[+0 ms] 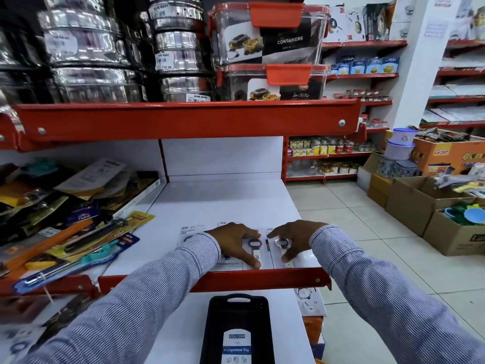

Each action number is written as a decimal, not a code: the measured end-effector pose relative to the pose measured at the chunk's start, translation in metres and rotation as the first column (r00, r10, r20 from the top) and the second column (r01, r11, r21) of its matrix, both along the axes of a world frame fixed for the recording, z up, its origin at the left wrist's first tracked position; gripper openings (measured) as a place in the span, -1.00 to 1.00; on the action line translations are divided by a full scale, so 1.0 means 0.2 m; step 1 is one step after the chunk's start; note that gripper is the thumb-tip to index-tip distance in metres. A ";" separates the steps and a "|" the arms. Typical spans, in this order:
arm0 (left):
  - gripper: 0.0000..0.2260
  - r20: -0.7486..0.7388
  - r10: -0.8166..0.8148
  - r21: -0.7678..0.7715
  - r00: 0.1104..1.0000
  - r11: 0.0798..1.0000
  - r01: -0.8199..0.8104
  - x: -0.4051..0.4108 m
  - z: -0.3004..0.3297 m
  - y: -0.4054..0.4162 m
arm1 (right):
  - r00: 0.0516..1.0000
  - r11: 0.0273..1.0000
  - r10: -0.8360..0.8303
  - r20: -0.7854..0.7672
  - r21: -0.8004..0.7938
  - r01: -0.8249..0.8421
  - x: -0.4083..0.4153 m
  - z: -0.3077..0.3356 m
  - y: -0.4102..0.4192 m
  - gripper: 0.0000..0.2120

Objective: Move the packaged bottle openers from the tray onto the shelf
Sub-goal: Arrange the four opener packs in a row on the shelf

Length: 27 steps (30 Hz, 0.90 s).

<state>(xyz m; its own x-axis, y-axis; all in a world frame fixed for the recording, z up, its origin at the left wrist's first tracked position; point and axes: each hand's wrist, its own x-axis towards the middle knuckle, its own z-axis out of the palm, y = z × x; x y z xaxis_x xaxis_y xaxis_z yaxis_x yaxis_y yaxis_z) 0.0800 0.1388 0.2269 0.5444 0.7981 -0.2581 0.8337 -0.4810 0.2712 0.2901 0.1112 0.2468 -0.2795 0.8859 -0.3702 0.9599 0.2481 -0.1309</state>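
Note:
Three packaged bottle openers lie in a row near the front of the white shelf [223, 200]. The left pack [191, 232] is mostly under my left sleeve. My left hand [236, 243] presses flat on the middle pack [256, 249], thumb near its lower edge. My right hand [291, 240] rests on the right pack [282, 245], fingers spread over its opener. The black tray [237, 319], labelled multipurpose, sits on the lower shelf below my arms and looks empty of packs.
Carded lighters and kitchen tools [78, 232] clutter the shelf section to the left. The red shelf lip [236, 278] runs under my wrists. Steel tins and clear containers [267, 35] fill the shelf above. Open cardboard boxes [425, 206] stand on the tiled floor at right.

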 end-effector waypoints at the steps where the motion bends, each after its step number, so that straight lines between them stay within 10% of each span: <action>1: -0.16 0.005 0.007 0.000 1.000 1.000 -0.007 -0.02 0.01 0.01 | 1.000 1.000 0.009 0.013 -0.002 -0.009 -0.01 0.01 -0.01 -0.26; 10: -0.25 -0.152 0.067 -0.001 0.986 0.998 -0.068 -0.29 0.08 0.11 | 0.996 0.999 0.024 0.087 -0.033 -0.022 -0.06 0.03 -0.01 -0.31; 15: 0.14 -0.074 0.061 0.009 0.995 0.998 -0.061 -0.34 0.09 0.08 | 0.989 0.998 0.047 0.139 -0.044 -0.042 -0.09 0.04 0.00 -0.33; 20: -0.25 -0.038 0.081 0.017 0.996 0.997 -0.081 -0.34 0.06 0.04 | 0.977 0.997 0.075 0.200 -0.040 -0.068 -0.12 0.08 -0.01 -0.31; 27: -0.24 -0.025 0.088 0.024 0.996 0.996 -0.087 -0.29 0.06 0.00 | 0.972 0.996 0.081 0.219 -0.044 -0.073 -0.14 0.09 -0.01 -0.31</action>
